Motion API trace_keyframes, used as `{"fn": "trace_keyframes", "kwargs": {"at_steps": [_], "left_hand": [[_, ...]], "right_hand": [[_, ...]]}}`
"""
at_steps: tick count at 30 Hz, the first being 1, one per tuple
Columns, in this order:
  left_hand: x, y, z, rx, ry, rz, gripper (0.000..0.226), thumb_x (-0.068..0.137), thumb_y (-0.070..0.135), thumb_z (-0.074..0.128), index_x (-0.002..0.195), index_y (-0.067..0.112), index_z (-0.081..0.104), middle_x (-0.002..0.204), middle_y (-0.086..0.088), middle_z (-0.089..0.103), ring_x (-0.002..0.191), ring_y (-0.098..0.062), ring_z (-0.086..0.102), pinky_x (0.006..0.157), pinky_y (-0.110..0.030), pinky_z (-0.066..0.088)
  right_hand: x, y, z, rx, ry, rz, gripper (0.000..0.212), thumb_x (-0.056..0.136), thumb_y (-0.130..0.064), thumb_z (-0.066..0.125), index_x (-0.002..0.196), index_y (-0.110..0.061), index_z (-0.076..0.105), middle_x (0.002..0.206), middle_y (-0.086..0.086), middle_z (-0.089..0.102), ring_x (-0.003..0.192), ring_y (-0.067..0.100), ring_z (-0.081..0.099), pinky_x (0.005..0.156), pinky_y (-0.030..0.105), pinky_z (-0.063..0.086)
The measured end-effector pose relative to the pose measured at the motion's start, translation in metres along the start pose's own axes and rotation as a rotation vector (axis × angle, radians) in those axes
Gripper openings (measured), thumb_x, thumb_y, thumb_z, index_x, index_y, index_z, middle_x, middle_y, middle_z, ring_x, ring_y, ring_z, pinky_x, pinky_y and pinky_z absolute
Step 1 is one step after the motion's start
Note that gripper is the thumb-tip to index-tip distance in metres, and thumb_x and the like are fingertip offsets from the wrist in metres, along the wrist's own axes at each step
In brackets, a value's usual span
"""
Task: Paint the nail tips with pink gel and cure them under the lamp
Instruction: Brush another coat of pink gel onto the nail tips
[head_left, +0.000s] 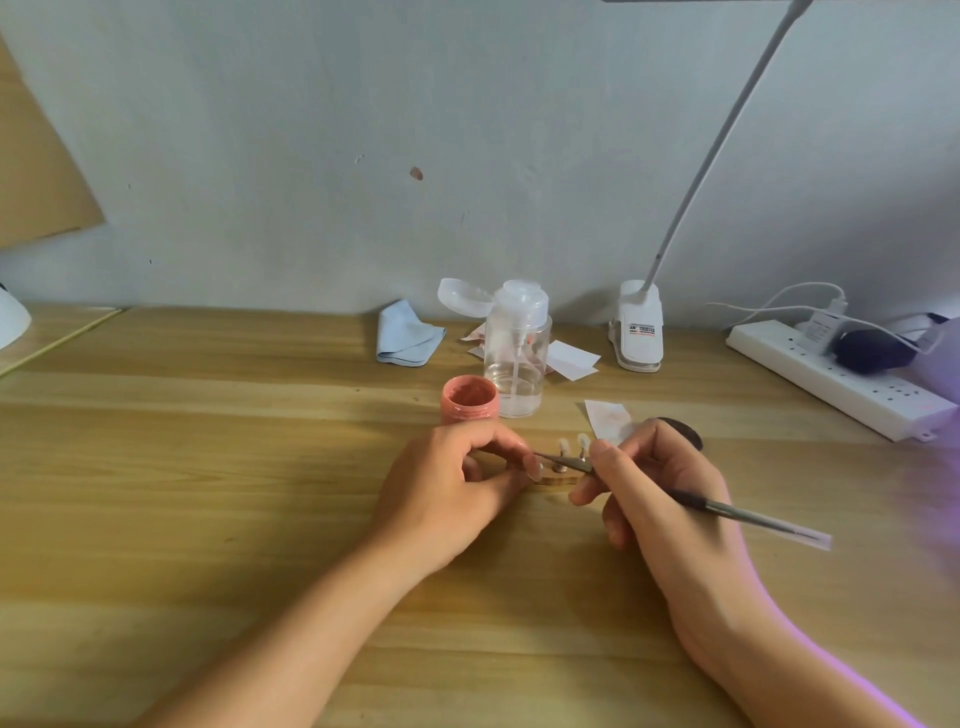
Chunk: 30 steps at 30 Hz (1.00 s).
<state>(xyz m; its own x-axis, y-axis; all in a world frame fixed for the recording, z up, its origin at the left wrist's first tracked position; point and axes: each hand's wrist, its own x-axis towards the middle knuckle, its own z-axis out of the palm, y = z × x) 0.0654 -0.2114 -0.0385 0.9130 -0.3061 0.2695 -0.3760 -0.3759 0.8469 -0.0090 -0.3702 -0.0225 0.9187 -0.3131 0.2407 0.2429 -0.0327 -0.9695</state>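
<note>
Painting a nail tip at the centre of the frame, with the brush in the right hand.

The right hand grips the brush like a pen, fingers curled round its metal shaft, and the bristle end reaches left to the fingertips of the left hand. The left hand has its fingers curled and pinches the left end of the small wooden holder; whether a tip sits under those fingertips I cannot tell. Two nail tips stand upright on the holder between the hands and look pale, so I judge the painting step is in hand and not near its end. The open pink gel jar stands just above the left hand, beside a clear pump bottle. The next move calls for a thin, steady stroke and then fresh gel from the jar. Curing comes after; a violet glow shows at the right edge, its source unclear.
</note>
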Motion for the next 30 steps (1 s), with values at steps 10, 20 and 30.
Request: {"fn": "trace_keyframes", "kwargs": {"at_steps": [10,20,30], "left_hand": [[-0.0002,-0.0005,0.0000,-0.031,0.001,-0.007,0.013,0.081,0.021,0.079,0.081,0.034,0.075,0.058,0.007,0.061,0.049,-0.008,0.034,0.053,-0.028,0.026],[0.0002,-0.0025,0.0009,-0.023,0.008,0.000,0.014,0.083,0.027,0.079,0.081,0.039,0.073,0.047,0.016,0.049,0.047,-0.009,0.032,0.050,-0.027,0.024],[0.0011,-0.0035,0.0009,0.016,0.005,0.014,0.020,0.082,0.022,0.079,0.083,0.040,0.071,0.073,0.028,0.066,0.047,-0.006,0.035,0.050,-0.020,0.027]], "right_hand": [[0.0003,0.0003,0.0005,-0.012,-0.003,0.001,0.030,0.094,-0.017,0.061,0.067,-0.014,0.048,0.065,0.010,0.070,0.043,0.013,0.043,0.045,0.015,0.039],[0.0004,0.0010,-0.0016,-0.006,0.042,0.002,0.029,0.093,-0.014,0.059,0.067,-0.016,0.045,0.060,0.009,0.067,0.042,0.012,0.042,0.043,0.016,0.037],[-0.0002,0.0000,-0.0004,-0.041,0.008,-0.011,0.035,0.091,-0.007,0.057,0.061,-0.023,0.048,0.058,0.010,0.066,0.042,0.012,0.042,0.042,0.016,0.036]]}}
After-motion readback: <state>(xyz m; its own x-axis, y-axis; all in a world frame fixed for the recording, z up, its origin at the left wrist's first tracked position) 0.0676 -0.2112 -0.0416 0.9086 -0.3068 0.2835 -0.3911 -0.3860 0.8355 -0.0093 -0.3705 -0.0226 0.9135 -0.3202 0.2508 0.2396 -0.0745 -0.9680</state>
